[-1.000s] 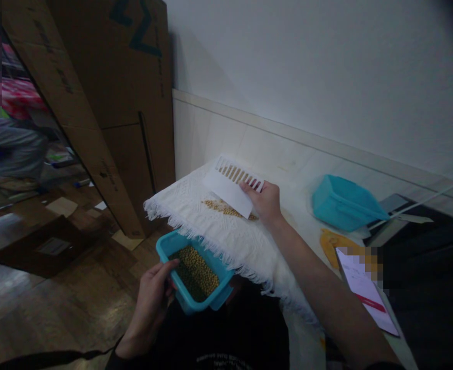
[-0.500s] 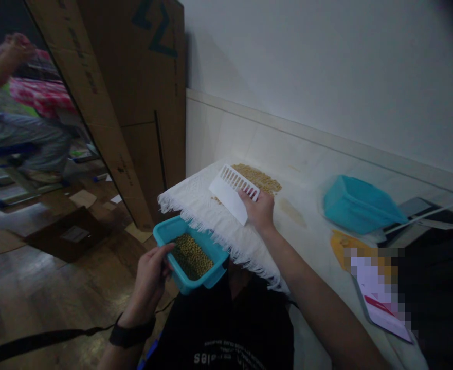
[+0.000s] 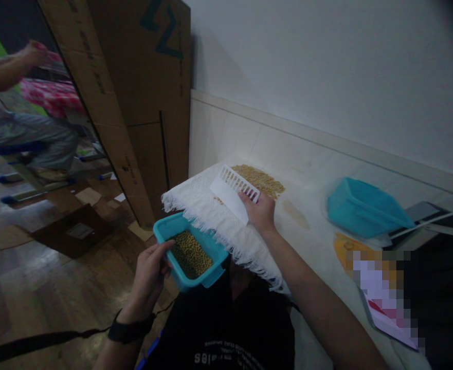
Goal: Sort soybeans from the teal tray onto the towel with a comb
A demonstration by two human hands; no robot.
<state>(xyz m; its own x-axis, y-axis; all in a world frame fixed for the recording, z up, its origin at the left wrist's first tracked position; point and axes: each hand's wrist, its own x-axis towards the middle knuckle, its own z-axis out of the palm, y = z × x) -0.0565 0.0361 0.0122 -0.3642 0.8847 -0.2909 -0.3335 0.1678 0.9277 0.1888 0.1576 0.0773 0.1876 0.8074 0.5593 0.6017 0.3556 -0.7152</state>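
Note:
My left hand (image 3: 149, 275) grips the rim of a teal plastic tub (image 3: 206, 275) partly filled with yellowish beans (image 3: 191, 254), held just below the fringed edge of a white cloth (image 3: 211, 216) on the table. My right hand (image 3: 262, 210) holds a white slotted scraper (image 3: 232, 191), its flat edge resting on the cloth near the fringe. A patch of loose beans (image 3: 260, 180) lies on the cloth beyond the scraper, toward the wall.
A second teal tub (image 3: 365, 208) lies tipped on the table at right, by a yellow item (image 3: 344, 246) and a blurred paper (image 3: 384, 293). Tall cardboard boxes (image 3: 133, 87) lean against the wall at left. Another person's arm (image 3: 6, 69) shows far left.
The scraper has swept toward the cloth's fringed edge; the small pile of beans in front of it is gone. The view shifted, now showing a bean patch behind the scraper.

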